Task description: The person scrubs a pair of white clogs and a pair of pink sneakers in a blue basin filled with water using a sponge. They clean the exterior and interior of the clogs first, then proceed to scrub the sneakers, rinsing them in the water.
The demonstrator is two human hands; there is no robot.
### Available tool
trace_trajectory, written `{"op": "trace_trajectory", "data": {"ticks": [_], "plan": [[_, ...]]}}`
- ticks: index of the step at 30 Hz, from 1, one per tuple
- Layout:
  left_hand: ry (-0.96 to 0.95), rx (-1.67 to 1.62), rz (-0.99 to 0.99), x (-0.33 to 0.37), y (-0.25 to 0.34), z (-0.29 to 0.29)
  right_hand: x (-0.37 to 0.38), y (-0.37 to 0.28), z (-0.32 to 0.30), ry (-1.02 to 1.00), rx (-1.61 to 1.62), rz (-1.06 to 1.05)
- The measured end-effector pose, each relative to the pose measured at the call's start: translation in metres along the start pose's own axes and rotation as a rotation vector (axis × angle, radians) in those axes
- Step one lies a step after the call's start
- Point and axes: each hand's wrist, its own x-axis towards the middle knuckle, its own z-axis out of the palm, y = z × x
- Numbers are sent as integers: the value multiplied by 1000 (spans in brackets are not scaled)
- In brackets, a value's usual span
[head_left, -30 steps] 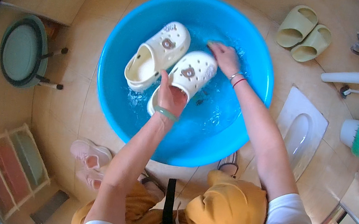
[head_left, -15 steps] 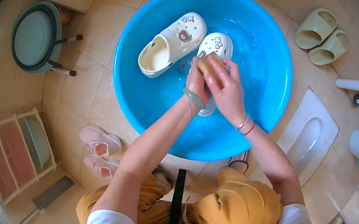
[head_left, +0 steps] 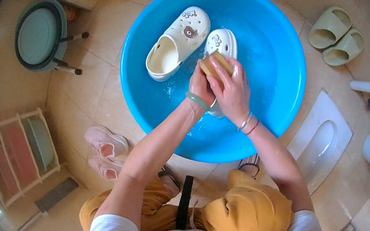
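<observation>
Over the blue basin (head_left: pixel 125 85), my right hand (head_left: pixel 232 89) has its fingers wrapped over a wet-looking tan block (head_left: pixel 207 66), perhaps a soap bar or a brush back. My left hand (head_left: pixel 201 83), a green bangle on its wrist, presses against the block's left and lower side, its fingertips hidden. Directly beneath both hands lies a white clog (head_left: pixel 224 42) with charms, its middle covered from sight. A second white clog (head_left: pixel 189 30) rests to the left, tilted, opening toward me. Shallow water (head_left: pixel 260 79) covers the basin floor.
Green slippers (head_left: pixel 343 47) sit at the far right, beside a white squat toilet (head_left: pixel 320 140). Pink shoes (head_left: pixel 106 144) are near my left leg. A folding green stool (head_left: pixel 36 36) and a slatted rack (head_left: pixel 14 152) stand on the left.
The block and both hands have shifted slightly, and the block is tilted differently between my fingers. The whole scene has drifted a little in the picture. Both clogs remain in the basin.
</observation>
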Motion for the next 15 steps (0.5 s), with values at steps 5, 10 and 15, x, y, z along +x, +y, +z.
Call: {"op": "trace_trajectory", "data": {"ticks": [5, 10, 15], "plan": [[33, 60, -45, -3, -12, 1, 65, 56, 6, 56, -209, 199], [14, -2, -121, -4, -8, -18, 72, 103, 28, -72, 194, 431], [-14, 156, -59, -2, 7, -9, 28, 131, 44, -123, -306, 456]]}}
